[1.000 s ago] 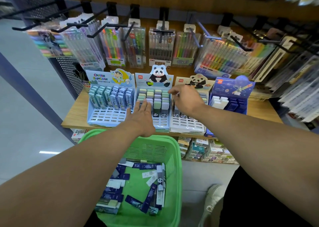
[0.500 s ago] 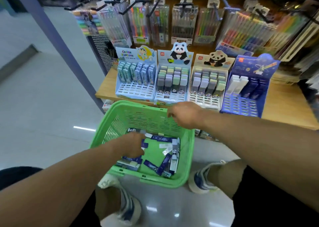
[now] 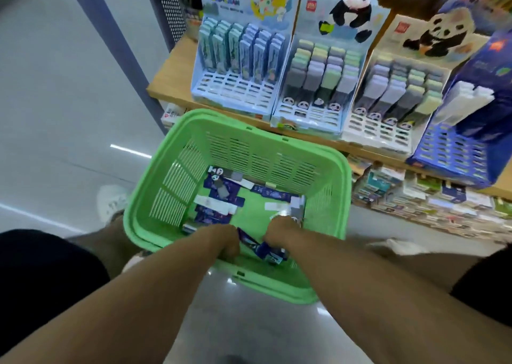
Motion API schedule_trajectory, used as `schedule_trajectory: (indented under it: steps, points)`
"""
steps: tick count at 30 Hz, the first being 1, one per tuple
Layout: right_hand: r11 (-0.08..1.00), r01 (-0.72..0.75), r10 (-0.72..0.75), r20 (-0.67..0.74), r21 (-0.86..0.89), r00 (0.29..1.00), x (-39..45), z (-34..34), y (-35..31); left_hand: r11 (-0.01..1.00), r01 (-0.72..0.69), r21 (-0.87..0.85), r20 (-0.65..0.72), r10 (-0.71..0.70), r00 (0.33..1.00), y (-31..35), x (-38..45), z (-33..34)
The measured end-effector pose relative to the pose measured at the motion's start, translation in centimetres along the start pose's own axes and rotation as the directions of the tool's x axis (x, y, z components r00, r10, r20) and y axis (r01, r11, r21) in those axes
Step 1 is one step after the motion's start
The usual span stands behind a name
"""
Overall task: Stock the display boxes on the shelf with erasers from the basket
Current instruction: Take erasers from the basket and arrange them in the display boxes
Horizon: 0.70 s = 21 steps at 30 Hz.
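Note:
The green basket (image 3: 238, 120) stands on the floor below the shelf, with several dark blue and white wrapped erasers (image 3: 219, 194) on its bottom. Both my hands are down inside its near end. My left hand (image 3: 224, 240) is curled, and a blue eraser (image 3: 249, 242) sticks out from its right side. My right hand (image 3: 279, 229) hangs over more erasers, its fingers hidden. On the wooden shelf (image 3: 166, 81) stand a cartoon display box (image 3: 235, 95), two panda boxes (image 3: 307, 114) (image 3: 374, 134) and a dark blue box (image 3: 454, 153), each partly filled.
A purple upright post (image 3: 110, 31) rises left of the shelf. Stacked stationery packs (image 3: 415, 197) fill the lower shelf to the right of the basket. My white shoe (image 3: 110, 200) is on the glossy floor left of the basket.
Both hands left the display boxes and dropped into the basket. My view has tilted down and come closer to the basket.

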State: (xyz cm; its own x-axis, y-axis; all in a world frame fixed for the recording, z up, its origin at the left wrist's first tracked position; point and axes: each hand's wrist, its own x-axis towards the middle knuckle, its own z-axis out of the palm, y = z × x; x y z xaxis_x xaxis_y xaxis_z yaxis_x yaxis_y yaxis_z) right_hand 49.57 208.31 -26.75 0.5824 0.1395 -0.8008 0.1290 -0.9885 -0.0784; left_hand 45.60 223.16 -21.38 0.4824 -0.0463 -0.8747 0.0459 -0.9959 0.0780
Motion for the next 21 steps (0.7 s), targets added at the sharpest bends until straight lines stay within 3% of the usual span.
schedule_trajectory:
  steps: [2, 5, 7, 11, 16, 18, 21]
  points:
    - [0.967, -0.145, 0.155, -0.033, 0.208, 0.987, 1.4, 1.6, -0.3, 0.999, 0.053, -0.013, 0.015, -0.052, 0.999, -1.4, 1.1, 0.0]
    - [0.921, -0.211, 0.243, -0.061, 0.328, 0.968, 2.4, 2.5, -1.0, 0.996, 0.085, -0.03, 0.044, -0.084, 0.995, -2.4, 2.3, 0.1]
    - [0.942, -0.203, 0.224, -0.052, 0.266, 0.973, 2.3, 2.7, -2.1, 0.996, 0.07, -0.047, 0.06, -0.067, 0.996, -2.1, 2.8, 0.2]
    - [0.992, -0.118, 0.116, -0.066, -0.033, 0.991, 2.6, 2.8, -4.0, 0.997, 0.045, -0.064, 0.055, -0.042, 0.998, -0.2, 3.3, 0.4]
    - [0.988, 0.071, -0.086, -0.11, -0.134, 0.99, 2.6, 3.1, -4.1, 0.998, 0.036, -0.044, 0.027, -0.035, 0.999, 0.5, 3.6, 0.7]
    - [0.991, 0.046, -0.064, -0.142, -0.125, 0.988, 2.2, 3.1, -3.8, 0.998, 0.048, -0.048, 0.021, -0.047, 0.999, 0.3, 3.5, 0.6]
    - [0.989, -0.143, 0.136, -0.124, -0.046, 0.983, 1.8, 2.6, -2.6, 0.998, 0.049, -0.04, 0.003, -0.049, 0.999, 0.3, 3.4, 0.5]
